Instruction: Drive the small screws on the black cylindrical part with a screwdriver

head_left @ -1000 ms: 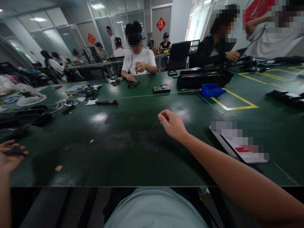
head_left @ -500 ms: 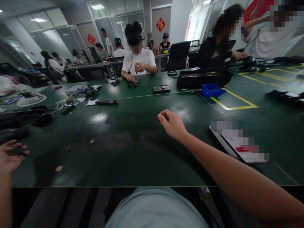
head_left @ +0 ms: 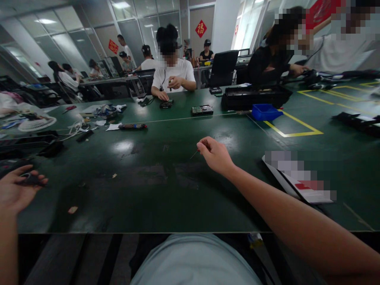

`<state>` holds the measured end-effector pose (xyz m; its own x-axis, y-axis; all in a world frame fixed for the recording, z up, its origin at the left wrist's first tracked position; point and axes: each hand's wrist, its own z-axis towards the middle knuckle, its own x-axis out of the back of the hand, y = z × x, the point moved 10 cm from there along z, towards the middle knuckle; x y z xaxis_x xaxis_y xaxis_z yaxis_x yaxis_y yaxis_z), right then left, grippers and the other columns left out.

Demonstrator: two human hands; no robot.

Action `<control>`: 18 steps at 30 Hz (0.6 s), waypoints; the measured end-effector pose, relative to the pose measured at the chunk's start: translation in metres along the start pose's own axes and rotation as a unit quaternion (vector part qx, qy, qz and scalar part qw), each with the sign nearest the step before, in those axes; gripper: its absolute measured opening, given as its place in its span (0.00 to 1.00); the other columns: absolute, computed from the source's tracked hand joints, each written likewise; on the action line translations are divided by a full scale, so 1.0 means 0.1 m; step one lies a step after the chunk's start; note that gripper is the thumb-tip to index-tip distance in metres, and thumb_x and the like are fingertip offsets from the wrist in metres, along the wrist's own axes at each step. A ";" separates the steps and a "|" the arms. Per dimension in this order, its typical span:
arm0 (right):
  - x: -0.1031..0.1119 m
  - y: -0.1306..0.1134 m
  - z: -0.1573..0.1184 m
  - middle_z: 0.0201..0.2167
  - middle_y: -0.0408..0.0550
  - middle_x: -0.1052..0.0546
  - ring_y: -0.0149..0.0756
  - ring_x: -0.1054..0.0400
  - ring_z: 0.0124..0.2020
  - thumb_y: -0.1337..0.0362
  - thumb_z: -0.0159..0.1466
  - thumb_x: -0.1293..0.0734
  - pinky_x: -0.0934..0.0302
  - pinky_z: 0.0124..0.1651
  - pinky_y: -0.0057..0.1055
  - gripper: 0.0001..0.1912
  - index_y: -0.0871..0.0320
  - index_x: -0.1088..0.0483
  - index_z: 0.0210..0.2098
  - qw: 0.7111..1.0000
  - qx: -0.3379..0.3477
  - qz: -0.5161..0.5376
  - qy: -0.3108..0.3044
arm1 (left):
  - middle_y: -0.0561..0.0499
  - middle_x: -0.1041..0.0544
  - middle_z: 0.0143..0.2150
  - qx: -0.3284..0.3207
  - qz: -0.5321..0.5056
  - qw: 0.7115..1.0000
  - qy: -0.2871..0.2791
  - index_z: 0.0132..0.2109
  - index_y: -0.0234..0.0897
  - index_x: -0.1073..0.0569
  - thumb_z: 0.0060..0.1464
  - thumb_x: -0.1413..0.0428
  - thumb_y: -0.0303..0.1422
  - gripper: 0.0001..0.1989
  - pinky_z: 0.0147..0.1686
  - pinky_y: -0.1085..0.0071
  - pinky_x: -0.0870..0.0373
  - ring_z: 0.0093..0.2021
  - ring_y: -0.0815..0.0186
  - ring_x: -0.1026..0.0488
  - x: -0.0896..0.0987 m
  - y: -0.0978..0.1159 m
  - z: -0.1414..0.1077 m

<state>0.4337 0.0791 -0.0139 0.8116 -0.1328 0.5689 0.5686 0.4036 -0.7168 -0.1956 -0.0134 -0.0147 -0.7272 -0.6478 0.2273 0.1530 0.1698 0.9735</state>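
My right hand [head_left: 216,154] is closed on a thin screwdriver [head_left: 194,154], its metal shaft pointing down and left over the middle of the green table [head_left: 154,198]. At the left edge my left hand [head_left: 20,190] is palm up, fingers curled round a small black object [head_left: 32,180] that I cannot make out fully. Right of my right arm lies a white and red booklet or packet [head_left: 308,190]. A circuit-board device [head_left: 202,110] rests farther back, beyond my right hand.
A blue bin [head_left: 266,112] and a long black tray [head_left: 257,97] stand at the back right. Across the table a person [head_left: 173,75] works on a small device. Cables, a white fan grille [head_left: 37,122] and black parts crowd the left side.
My left hand has moved right and slightly up with the black object. My right hand holds its place. The person opposite has shifted their hands slightly.
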 end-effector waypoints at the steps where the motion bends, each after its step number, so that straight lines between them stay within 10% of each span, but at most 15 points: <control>1: 0.00 0.00 0.00 0.28 0.45 0.24 0.36 0.31 0.30 0.54 0.69 0.40 0.42 0.34 0.33 0.13 0.56 0.30 0.36 1.000 0.000 0.000 -0.001 | 0.55 0.34 0.23 0.019 -0.021 0.999 0.030 0.35 0.38 0.37 0.32 0.49 0.23 0.16 0.30 0.67 0.31 0.27 0.64 0.35 -0.03 0.02 -0.07; 10: -0.02 0.01 0.00 0.28 0.46 0.24 0.37 0.30 0.30 0.54 0.69 0.40 0.42 0.34 0.33 0.14 0.55 0.30 0.36 1.000 0.002 -0.001 -0.004 | 0.54 0.34 0.28 0.003 -0.091 0.992 -0.082 0.41 0.35 0.32 0.42 0.52 0.15 0.19 0.37 0.66 0.29 0.31 0.66 0.33 -1.12 0.56 -0.57; 18: 0.01 0.00 0.00 0.28 0.46 0.24 0.37 0.31 0.30 0.55 0.68 0.39 0.42 0.35 0.34 0.13 0.55 0.30 0.36 1.000 -0.012 -0.005 -0.005 | 0.51 0.32 0.29 -0.059 -0.102 0.939 -0.324 0.48 0.33 0.31 0.45 0.50 0.17 0.22 0.41 0.65 0.32 0.32 0.65 0.32 -2.47 0.96 -1.21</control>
<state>0.4351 0.0788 -0.0136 0.8048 -0.1269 0.5798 0.5793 0.3807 -0.7207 0.0799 0.0730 0.0255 -0.9979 -0.0638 0.0096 0.0107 -0.0170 0.9998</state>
